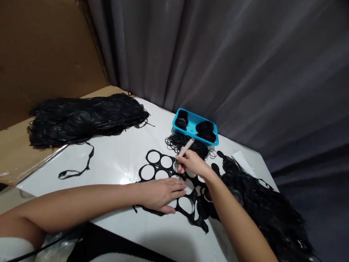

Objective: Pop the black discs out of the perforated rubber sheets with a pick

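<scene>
A black rubbery-looking sheet with several round holes [201, 224] lies on the white tabletop. My left hand [163, 193] rests flat on it, fingers stretched out. My right hand [192, 162] is closed around a pale, pen-like tool [187, 147], its lower end pointing down at the sheet; the tip is too small to make out. Just beyond that hand sits a tangle of thin black rings [200, 146]. A blue plastic basket [195, 116] behind it contains bundles of black rings [206, 131].
A thick stack of black sheets [87, 118] lies at the back left, with a loose black strip [89, 160] in front. To the right spreads a heap of black scraps [267, 207] beside a white paper slip [243, 163]. A grey curtain [218, 54] hangs behind the table [117, 160].
</scene>
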`<state>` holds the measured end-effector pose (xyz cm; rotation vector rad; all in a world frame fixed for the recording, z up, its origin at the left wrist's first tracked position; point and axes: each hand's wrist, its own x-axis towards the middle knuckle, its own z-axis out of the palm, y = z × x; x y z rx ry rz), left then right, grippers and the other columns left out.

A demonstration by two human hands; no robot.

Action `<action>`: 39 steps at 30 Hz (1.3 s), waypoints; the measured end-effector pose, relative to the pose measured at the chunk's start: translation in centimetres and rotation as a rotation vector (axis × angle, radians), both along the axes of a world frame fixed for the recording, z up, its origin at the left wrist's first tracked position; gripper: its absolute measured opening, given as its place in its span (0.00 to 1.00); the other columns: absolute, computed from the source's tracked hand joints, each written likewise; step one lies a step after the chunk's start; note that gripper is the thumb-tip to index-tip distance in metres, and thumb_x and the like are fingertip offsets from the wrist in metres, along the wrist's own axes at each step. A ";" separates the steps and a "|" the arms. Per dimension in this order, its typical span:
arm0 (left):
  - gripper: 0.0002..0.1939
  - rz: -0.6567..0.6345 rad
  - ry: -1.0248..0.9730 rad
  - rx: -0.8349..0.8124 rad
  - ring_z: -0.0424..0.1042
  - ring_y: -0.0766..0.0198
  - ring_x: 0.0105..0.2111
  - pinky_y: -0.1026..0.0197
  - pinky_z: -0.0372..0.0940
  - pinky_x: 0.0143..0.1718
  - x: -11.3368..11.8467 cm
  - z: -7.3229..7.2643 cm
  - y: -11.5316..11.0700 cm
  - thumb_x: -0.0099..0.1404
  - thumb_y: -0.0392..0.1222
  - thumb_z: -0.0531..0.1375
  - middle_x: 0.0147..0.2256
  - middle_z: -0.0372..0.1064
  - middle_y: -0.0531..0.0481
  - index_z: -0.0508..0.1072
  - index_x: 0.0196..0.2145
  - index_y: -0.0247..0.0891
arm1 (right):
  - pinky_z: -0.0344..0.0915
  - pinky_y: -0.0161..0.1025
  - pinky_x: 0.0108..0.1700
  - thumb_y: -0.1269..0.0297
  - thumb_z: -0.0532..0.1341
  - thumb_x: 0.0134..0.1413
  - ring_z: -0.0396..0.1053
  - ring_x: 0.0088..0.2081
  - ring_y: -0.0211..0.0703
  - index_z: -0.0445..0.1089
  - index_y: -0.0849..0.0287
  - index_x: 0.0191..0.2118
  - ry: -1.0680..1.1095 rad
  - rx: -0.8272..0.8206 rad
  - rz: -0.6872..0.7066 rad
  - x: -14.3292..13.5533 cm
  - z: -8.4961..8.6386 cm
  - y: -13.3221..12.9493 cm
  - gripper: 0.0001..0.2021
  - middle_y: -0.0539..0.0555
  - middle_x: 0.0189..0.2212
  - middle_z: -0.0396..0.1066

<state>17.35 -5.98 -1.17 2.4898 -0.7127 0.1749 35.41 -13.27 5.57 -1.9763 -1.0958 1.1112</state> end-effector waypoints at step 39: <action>0.34 0.007 -0.009 -0.003 0.57 0.42 0.65 0.46 0.52 0.66 0.1 0.1 0.0 0.67 0.50 0.60 0.63 0.58 0.27 0.60 0.64 0.26 | 0.63 0.37 0.45 0.69 0.57 0.62 0.72 0.43 0.47 0.69 0.61 0.37 -0.464 0.034 0.312 0.1 -0.4 4.5 0.03 0.59 0.40 0.76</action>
